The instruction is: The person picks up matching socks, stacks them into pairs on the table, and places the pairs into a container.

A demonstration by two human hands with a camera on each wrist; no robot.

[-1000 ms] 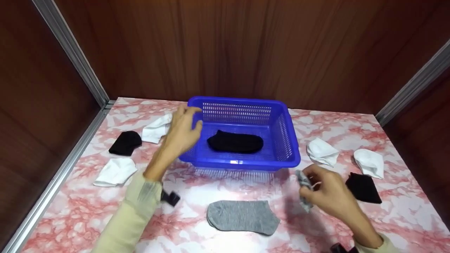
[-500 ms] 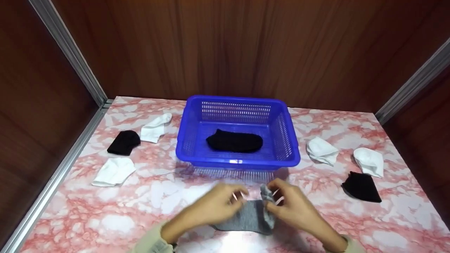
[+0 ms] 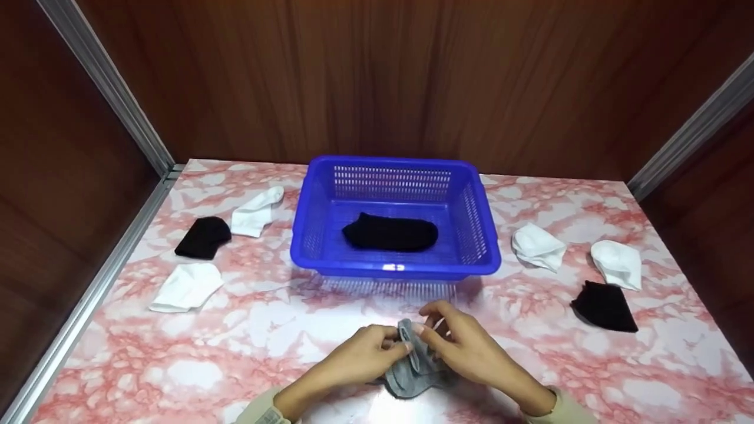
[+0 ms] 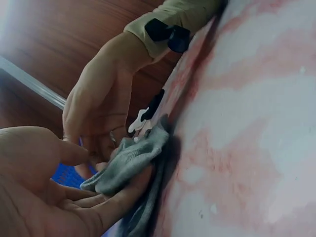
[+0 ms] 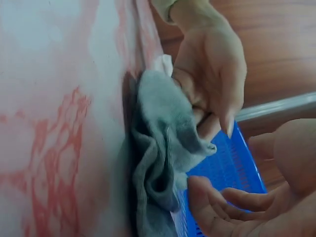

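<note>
In the head view, grey socks (image 3: 409, 377) lie bunched on the table in front of the basket, one layer folded up and another under it. My left hand (image 3: 365, 353) pinches the raised fold between thumb and fingers. From the other side my right hand (image 3: 468, 347) meets the fold near its top with the thumb, its other fingers loosely bent and apart. In the right wrist view the grey sock (image 5: 165, 108) hangs in soft folds, and the right hand (image 5: 256, 202) has a wide gap between its digits beside it. Fingers partly hide the cloth.
Behind the hands stands a blue basket (image 3: 394, 270) with a black sock (image 3: 390, 232) inside. Left of it lie white socks (image 3: 187, 287) and a black sock (image 3: 204, 238). To the right are white socks (image 3: 538, 247) and another black sock (image 3: 605, 306). Wood panels enclose the table.
The left hand came down from beside the basket to the grey socks. The right hand brought its grey sock leftward over the flat one, and its hold has loosened.
</note>
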